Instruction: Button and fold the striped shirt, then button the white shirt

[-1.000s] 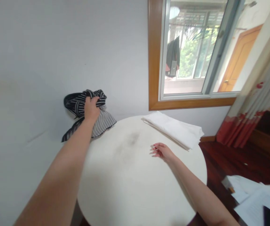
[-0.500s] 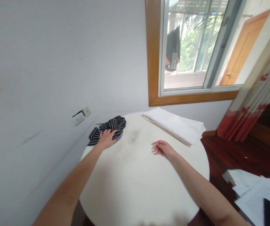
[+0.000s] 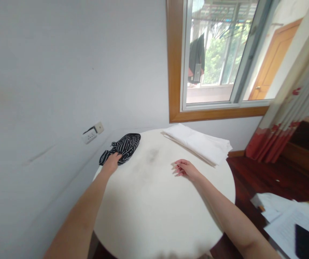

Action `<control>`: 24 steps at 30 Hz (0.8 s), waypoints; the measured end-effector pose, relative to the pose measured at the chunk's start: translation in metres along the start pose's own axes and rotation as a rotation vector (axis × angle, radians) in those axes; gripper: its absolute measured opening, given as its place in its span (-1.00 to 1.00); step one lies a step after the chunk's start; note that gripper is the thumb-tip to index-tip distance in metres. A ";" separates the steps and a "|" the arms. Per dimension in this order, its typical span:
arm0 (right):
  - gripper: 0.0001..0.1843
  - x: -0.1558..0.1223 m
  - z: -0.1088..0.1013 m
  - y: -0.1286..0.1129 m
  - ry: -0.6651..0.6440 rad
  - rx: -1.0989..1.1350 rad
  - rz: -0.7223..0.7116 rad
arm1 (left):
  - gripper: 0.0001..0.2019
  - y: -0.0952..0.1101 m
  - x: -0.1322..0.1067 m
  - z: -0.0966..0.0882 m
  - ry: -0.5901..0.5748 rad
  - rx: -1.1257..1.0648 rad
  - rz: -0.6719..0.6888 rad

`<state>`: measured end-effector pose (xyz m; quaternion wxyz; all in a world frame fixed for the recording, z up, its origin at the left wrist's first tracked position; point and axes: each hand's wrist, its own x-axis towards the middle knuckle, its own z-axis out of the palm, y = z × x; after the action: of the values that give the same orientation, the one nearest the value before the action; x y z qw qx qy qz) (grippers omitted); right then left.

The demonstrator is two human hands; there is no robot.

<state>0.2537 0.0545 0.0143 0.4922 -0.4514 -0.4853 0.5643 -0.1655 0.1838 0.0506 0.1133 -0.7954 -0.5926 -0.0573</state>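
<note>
A black cloth with white stripes (image 3: 129,144) lies bunched at the far left of the round white table (image 3: 154,208), near the wall. My left hand (image 3: 111,162) is closed on the near edge of this striped cloth, its fingertips partly hidden in the folds. On the right half of the table rests my right hand (image 3: 187,169), fingers loosely bent and apart, holding nothing. A folded white sheet of cloth or similar material (image 3: 197,142) lies just beyond it, not touched.
A wall socket (image 3: 90,136) is fixed behind the striped cloth. The wood-framed window (image 3: 174,72) stands beyond the table, with a curtain (image 3: 273,129) to its right. Papers (image 3: 289,219) and a dark flat object (image 3: 308,242) lie at the lower right.
My left hand has gone from lying spread on top of the striped cloth to gripping its near edge, shifting slightly left. The cloth's folds have changed shape. My right hand stays in place.
</note>
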 end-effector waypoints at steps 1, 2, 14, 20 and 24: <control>-0.76 -0.001 -0.004 -0.005 0.035 -0.114 -0.068 | -0.51 -0.001 -0.004 0.000 0.003 -0.004 -0.016; -0.75 -0.003 -0.010 -0.012 0.097 -0.266 -0.145 | -0.51 0.000 -0.008 -0.001 0.011 0.003 -0.039; -0.81 -0.055 -0.123 -0.053 0.645 -1.635 -0.025 | -0.27 0.019 -0.020 -0.027 0.056 -0.029 -0.117; -0.76 -0.033 -0.130 -0.093 0.755 -1.492 -0.128 | -0.46 0.048 -0.023 -0.045 0.249 -0.097 -0.019; -0.75 0.003 -0.108 -0.165 0.777 -1.390 -0.529 | -0.56 0.081 -0.033 -0.062 0.352 -0.169 0.072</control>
<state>0.3794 0.0763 0.1652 0.3502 -0.6854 -0.6085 -0.1932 -0.0954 0.1161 0.0941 0.1501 -0.8003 -0.5280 -0.2411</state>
